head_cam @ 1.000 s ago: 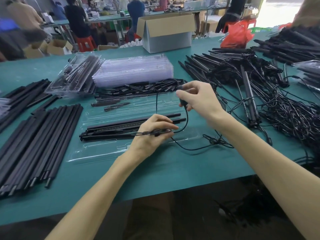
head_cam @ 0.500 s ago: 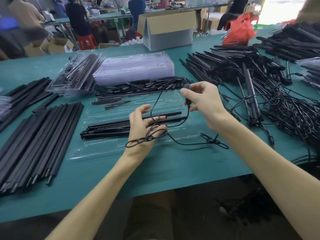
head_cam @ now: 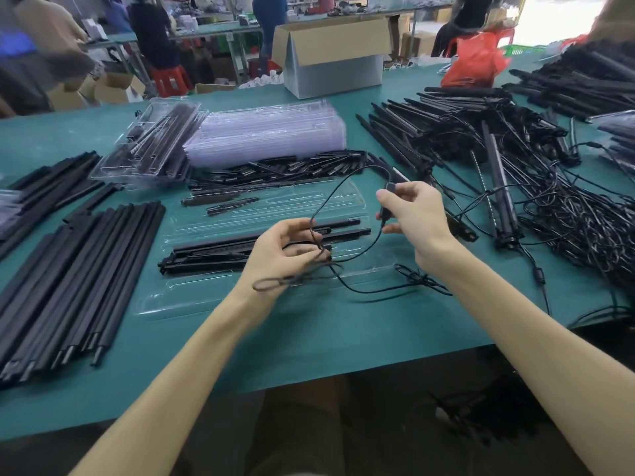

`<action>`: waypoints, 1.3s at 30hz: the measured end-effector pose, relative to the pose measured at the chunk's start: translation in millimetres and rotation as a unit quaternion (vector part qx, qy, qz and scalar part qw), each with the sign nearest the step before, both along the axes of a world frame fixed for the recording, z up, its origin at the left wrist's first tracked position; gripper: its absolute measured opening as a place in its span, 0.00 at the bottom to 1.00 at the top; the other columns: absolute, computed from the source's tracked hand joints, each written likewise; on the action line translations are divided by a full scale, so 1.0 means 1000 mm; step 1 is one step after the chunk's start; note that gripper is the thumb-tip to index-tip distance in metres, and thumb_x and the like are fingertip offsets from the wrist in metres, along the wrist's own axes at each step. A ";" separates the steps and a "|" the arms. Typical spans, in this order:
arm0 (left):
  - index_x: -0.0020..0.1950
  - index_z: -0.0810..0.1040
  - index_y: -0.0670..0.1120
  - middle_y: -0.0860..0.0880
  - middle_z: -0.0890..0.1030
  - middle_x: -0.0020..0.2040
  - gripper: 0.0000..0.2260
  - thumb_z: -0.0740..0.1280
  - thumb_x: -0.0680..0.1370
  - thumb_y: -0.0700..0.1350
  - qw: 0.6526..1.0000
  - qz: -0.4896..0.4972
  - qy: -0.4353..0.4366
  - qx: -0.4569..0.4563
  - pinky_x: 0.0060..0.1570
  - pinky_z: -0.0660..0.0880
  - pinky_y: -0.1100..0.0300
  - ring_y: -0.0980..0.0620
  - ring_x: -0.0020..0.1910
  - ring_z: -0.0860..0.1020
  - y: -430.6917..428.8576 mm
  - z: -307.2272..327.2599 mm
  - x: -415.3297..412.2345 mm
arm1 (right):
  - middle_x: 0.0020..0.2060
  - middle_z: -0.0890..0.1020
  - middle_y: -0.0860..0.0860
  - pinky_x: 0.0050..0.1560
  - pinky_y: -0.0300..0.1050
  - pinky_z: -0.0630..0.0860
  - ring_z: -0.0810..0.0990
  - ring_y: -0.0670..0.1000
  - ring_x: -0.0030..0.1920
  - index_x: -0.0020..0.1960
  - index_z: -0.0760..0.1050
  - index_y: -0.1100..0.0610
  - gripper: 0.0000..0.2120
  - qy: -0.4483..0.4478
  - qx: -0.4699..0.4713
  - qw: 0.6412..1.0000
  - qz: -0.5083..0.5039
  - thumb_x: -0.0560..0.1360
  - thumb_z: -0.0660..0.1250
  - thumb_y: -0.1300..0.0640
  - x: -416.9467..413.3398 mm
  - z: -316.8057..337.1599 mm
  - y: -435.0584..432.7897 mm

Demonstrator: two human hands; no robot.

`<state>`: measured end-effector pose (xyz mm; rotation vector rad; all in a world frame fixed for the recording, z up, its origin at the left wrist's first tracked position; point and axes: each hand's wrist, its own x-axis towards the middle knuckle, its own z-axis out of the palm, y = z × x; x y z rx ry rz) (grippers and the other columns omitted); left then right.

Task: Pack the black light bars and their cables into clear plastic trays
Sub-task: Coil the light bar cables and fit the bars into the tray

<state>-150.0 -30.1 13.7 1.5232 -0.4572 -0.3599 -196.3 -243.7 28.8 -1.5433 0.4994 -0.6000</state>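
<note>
Head view: the left hand (head_cam: 281,250), whose fingers stood straight half a second ago, has curled again around the flattened loops of the thin black cable (head_cam: 275,282) at frame centre. The right hand (head_cam: 410,214), just right of it, keeps its thumb-and-finger pinch on the cable's small black inline block (head_cam: 385,204). A fresh arc of cable rises between the two hands. I take this as one more turn being wound, so the coil is nearly gathered. The long black light bars (head_cam: 213,254) already lie in the open clear plastic tray (head_cam: 192,297) under the left hand. The cable is held above it, not yet packed.
</note>
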 end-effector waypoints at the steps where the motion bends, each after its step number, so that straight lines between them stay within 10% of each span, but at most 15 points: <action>1: 0.63 0.77 0.40 0.44 0.81 0.52 0.19 0.71 0.74 0.28 1.000 -0.010 -0.005 0.007 0.51 0.81 0.59 0.51 0.46 0.84 0.003 0.001 0.000 | 0.44 0.80 0.53 0.33 0.41 0.81 0.83 0.49 0.40 0.53 0.75 0.58 0.07 0.000 0.001 1.000 0.005 0.78 0.71 0.59 0.000 -0.002 0.000; 6: 0.61 0.81 0.44 0.48 0.79 0.45 0.15 0.68 0.78 0.31 0.999 -0.031 -0.012 0.018 0.50 0.82 0.51 0.51 0.41 0.81 0.010 0.006 -0.001 | 0.44 0.81 0.53 0.33 0.40 0.79 0.84 0.48 0.40 0.53 0.75 0.56 0.07 0.007 -0.027 1.000 0.010 0.77 0.71 0.57 0.001 -0.012 0.001; 14: 0.60 0.82 0.43 0.49 0.78 0.41 0.10 0.62 0.84 0.39 0.997 -0.054 0.036 0.033 0.19 0.60 0.68 0.56 0.25 0.70 0.020 0.026 0.004 | 0.49 0.82 0.56 0.35 0.42 0.80 0.86 0.54 0.46 0.54 0.75 0.56 0.08 0.021 -0.029 0.999 0.019 0.77 0.70 0.57 0.002 -0.018 -0.005; 23: 0.61 0.83 0.44 0.47 0.78 0.39 0.12 0.64 0.82 0.40 0.957 -0.231 0.099 0.145 0.19 0.55 0.69 0.59 0.18 0.61 0.034 0.056 0.010 | 0.41 0.84 0.56 0.39 0.51 0.84 0.87 0.54 0.42 0.47 0.77 0.57 0.03 0.004 -0.072 0.996 0.047 0.76 0.71 0.62 0.005 -0.022 -0.002; 29: 0.62 0.83 0.43 0.45 0.79 0.40 0.13 0.67 0.79 0.42 0.939 -0.288 0.107 0.157 0.18 0.54 0.68 0.60 0.17 0.61 0.036 0.067 0.011 | 0.41 0.86 0.50 0.47 0.59 0.83 0.84 0.49 0.37 0.48 0.83 0.52 0.07 0.039 -0.137 0.989 0.049 0.77 0.70 0.49 0.002 -0.023 -0.006; 39: 0.56 0.86 0.45 0.43 0.83 0.44 0.29 0.56 0.80 0.65 0.955 -0.192 0.061 0.219 0.41 0.81 0.55 0.48 0.40 0.81 0.039 0.048 0.015 | 0.41 0.85 0.57 0.32 0.44 0.76 0.80 0.49 0.32 0.47 0.82 0.59 0.13 -0.017 -0.080 0.995 0.062 0.77 0.72 0.49 -0.008 -0.010 0.004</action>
